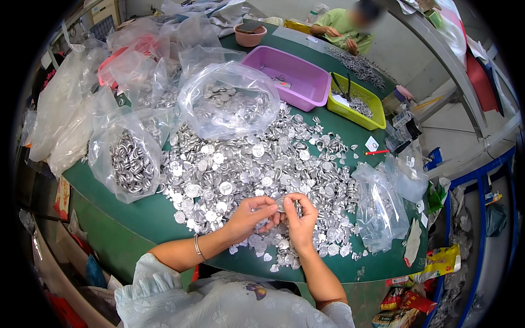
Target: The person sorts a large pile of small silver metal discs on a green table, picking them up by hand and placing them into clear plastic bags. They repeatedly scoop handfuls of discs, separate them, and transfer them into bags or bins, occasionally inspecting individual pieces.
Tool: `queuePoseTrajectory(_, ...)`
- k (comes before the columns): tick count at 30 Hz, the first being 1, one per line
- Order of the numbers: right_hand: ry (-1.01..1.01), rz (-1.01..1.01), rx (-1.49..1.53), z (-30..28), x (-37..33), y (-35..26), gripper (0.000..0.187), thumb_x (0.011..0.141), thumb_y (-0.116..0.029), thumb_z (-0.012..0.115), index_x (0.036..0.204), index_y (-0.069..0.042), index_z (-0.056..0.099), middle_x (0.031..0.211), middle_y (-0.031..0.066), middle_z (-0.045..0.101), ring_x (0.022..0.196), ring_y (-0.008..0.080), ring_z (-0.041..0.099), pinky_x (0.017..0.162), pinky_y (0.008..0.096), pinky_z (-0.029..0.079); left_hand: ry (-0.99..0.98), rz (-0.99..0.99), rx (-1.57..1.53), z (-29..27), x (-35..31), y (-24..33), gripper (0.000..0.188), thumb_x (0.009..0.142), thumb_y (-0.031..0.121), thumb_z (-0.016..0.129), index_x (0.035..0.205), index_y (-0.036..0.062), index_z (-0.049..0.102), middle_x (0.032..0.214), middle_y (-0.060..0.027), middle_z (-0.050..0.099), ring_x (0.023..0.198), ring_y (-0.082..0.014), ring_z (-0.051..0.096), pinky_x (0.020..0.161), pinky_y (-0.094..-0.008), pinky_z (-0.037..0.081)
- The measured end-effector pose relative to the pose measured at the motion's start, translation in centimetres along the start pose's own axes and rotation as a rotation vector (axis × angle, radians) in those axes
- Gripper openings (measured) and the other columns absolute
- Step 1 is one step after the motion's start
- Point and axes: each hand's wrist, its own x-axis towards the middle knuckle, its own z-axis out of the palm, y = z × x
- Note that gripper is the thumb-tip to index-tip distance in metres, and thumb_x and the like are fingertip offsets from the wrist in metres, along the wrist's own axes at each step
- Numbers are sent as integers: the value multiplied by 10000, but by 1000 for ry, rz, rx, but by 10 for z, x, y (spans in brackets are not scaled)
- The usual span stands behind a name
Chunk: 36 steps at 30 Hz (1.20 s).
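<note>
My left hand (250,217) and my right hand (301,220) meet over the near part of a wide heap of silver-coloured metal pieces (235,175). Between the thumbs and fingertips of both hands is a small round silver disc (280,204). The left fingers curl beneath it, partly hidden. Coin-like discs and scalloped pieces lie in the heap around both hands. A clear plastic bag (229,123) with more discs stands open on the heap's far side. To the left, another clear bag (131,172) holds curved, ring-like metal pieces.
Behind the heap stand a purple basin (311,98) and a yellow-green basket (376,121). A clear bag (383,210) lies at the right, near a red pen (376,152). Across the green table (342,145) sits a person in a green shirt (342,24). Plastic bags crowd the far left.
</note>
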Motion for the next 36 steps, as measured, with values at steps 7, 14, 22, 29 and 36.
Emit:
queuePoseTrajectory(7,-9,14,-4,0,-1,-1,83,853,-86,580,882,-9,583,709,-15,557,559,23,469,494,176,377,-11,-7,-18,-1,0,0,162,898,173,506,921,18,549,745,-74,579,582,-96,492,456,-201,349)
queuePoseTrajectory(14,-14,5,-22,1,-1,-3,92,853,-94,582,880,-6,583,729,-11,564,568,25,471,498,176,377,-4,-19,-14,0,0,1,165,896,180,510,914,21,545,740,-73,576,583,-99,491,461,-203,349)
queuePoseTrajectory(22,-21,-6,-19,1,0,-2,85,851,-89,585,876,-8,584,724,-16,562,564,22,466,493,173,371,4,-22,-27,-1,0,0,179,894,185,519,898,9,548,769,-63,572,603,-95,497,459,-198,343)
queuePoseTrajectory(29,-13,9,-6,2,-1,-4,80,850,-86,585,871,-9,582,712,-20,557,563,21,465,494,171,370,-5,-23,-25,-1,0,1,171,896,183,514,886,16,548,764,-61,568,602,-96,496,462,-200,344)
queuePoseTrajectory(36,-22,11,-23,1,-1,-4,87,852,-94,584,868,-9,581,703,-16,555,568,25,468,497,176,371,2,-17,-17,0,0,1,167,898,181,509,862,22,544,749,-56,557,601,-97,494,464,-199,340)
